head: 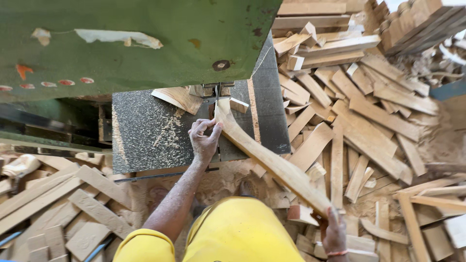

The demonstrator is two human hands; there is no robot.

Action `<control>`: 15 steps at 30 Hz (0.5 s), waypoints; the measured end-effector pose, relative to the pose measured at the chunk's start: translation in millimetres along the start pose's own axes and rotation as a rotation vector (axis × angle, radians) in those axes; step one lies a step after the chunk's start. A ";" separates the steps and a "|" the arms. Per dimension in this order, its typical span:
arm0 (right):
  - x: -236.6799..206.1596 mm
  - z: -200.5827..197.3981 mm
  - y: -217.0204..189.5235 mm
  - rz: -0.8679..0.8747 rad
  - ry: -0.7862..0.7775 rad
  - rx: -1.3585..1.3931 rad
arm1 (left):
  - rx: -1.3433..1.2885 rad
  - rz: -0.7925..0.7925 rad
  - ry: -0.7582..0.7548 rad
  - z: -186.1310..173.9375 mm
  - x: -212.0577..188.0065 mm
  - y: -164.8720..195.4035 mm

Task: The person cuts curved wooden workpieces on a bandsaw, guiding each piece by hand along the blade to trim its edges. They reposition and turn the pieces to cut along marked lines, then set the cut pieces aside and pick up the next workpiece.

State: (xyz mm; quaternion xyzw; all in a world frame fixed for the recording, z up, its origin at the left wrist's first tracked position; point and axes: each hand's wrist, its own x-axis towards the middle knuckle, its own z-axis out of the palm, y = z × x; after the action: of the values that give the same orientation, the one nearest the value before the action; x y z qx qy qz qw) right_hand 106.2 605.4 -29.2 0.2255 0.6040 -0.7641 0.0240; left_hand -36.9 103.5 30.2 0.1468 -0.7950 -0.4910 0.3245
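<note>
A long curved piece of pale wood (264, 155) lies slanted across the grey saw table (145, 131), its far end at the blade guide (217, 90) under the green machine housing (126, 39). My left hand (204, 138) presses against the wood's far end on the table, fingers bent on its edge. At the lower right, off the table, my right hand (334, 232) grips the near end of the same piece. A small offcut block (239, 105) sits right of the blade and a wedge-shaped offcut (178, 98) lies left of it.
Sawdust streaks the table. Heaps of wooden offcuts (359, 111) cover the floor to the right, with more planks (58, 204) at the lower left. Stacked timber (417, 24) stands at the top right. My yellow clothing (233, 233) fills the bottom centre.
</note>
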 end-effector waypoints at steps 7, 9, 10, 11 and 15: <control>-2.4 -5.0 0.1 0.044 -0.003 -0.036 | 0.028 -0.017 0.003 0.0 -5.1 3.3; -1.2 -1.6 1.4 0.061 0.032 -0.052 | 0.043 -0.015 0.014 0.4 -3.5 2.8; -1.0 0.3 2.2 0.080 0.064 -0.065 | 0.041 -0.028 0.024 1.2 -2.2 2.6; -2.0 2.3 3.5 0.097 0.098 -0.074 | 0.039 -0.038 0.032 2.6 0.4 2.2; -3.3 8.4 7.0 0.076 0.151 -0.069 | 0.041 -0.037 0.041 4.1 4.1 1.5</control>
State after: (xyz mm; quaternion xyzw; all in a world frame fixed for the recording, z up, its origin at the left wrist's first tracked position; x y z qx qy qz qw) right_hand 108.6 594.9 -33.0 0.3040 0.6211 -0.7222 0.0151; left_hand -42.5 104.8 31.7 0.1782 -0.7952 -0.4776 0.3282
